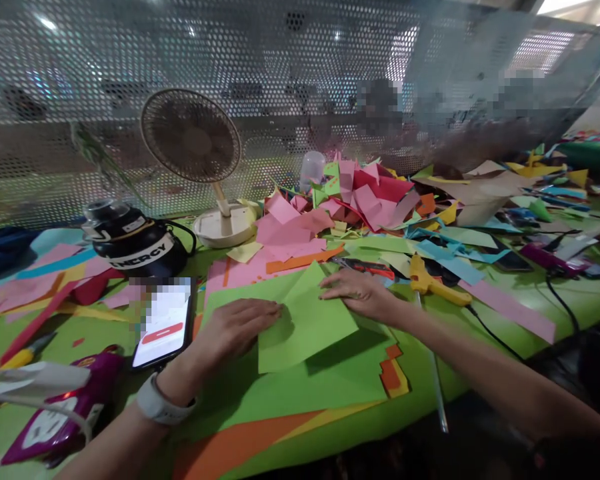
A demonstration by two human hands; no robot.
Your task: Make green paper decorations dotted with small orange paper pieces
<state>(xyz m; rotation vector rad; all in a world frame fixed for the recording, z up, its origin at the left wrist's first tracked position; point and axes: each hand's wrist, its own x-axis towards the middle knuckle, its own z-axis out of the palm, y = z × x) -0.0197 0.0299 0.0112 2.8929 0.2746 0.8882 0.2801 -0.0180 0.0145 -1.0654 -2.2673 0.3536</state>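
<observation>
A light green paper (305, 327) with a raised fold lies over larger green sheets (350, 383) at the middle of the table. My left hand (237, 327), with a pale watch on its wrist, lies flat with its fingers stretched over the paper's left side. On the right, my right hand (360, 293) touches the paper's upper right part, its fingers spread and bent a little. Orange and yellow paper pieces (393, 377) stick out from under the green sheets at the right. Red-handled scissors (367, 268) lie just behind my right hand.
A phone (167, 323), a black bottle (135, 243) and a fan (193, 137) stand or lie at the left. Pink scraps (300, 230) are heaped behind. A yellow glue gun (433, 283) with a cord lies right; a purple packet (63, 407) is front left.
</observation>
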